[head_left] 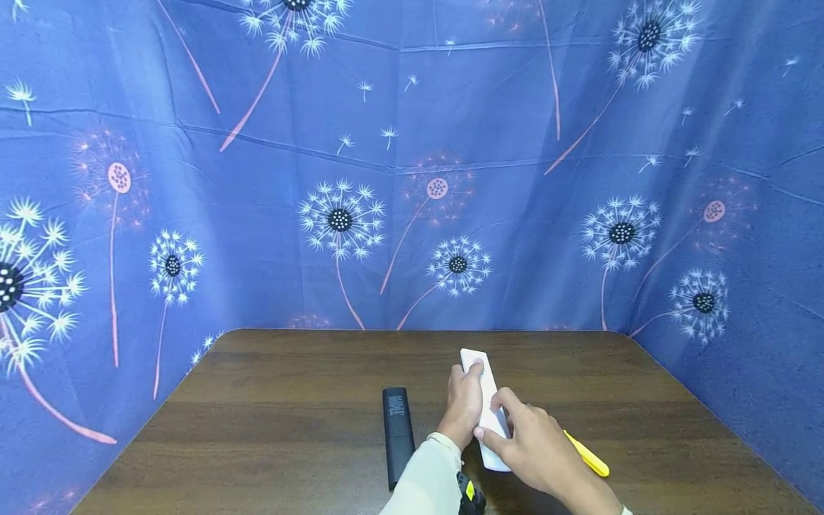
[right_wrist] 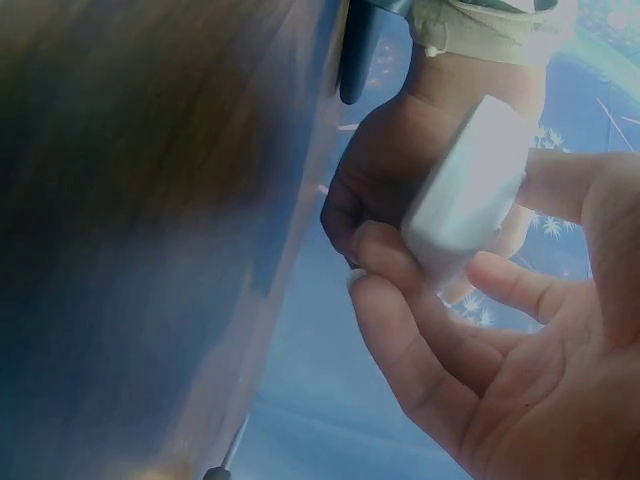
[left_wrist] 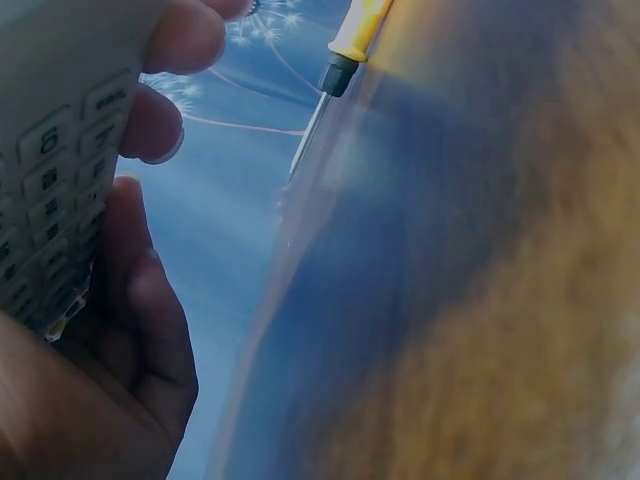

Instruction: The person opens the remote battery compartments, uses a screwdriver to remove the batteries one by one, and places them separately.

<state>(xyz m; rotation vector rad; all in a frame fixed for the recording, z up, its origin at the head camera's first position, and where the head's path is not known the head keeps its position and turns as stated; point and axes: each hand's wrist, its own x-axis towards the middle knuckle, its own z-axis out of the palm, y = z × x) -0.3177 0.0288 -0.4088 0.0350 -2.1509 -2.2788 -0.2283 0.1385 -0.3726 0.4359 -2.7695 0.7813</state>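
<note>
Both hands hold a white remote control (head_left: 494, 422) over the table, its plain side up in the head view. Rows of buttons show on the same remote (left_wrist: 45, 170) in the left wrist view. My left hand (head_left: 465, 404) grips it along its left side, thumb lying on the plain face. At the nearer part, my right hand (head_left: 537, 443) pinches it, the thumb at the left edge and the index finger on the face. The remote's near end (right_wrist: 470, 190) points at the right wrist camera.
A black remote (head_left: 398, 433) lies on the brown table (head_left: 290, 415) left of my left arm. A yellow-handled screwdriver (head_left: 589, 456) lies right of my right hand. Close by my left sleeve is a black and yellow object (head_left: 471, 493). Blue dandelion-print cloth (head_left: 399, 107) surrounds the table.
</note>
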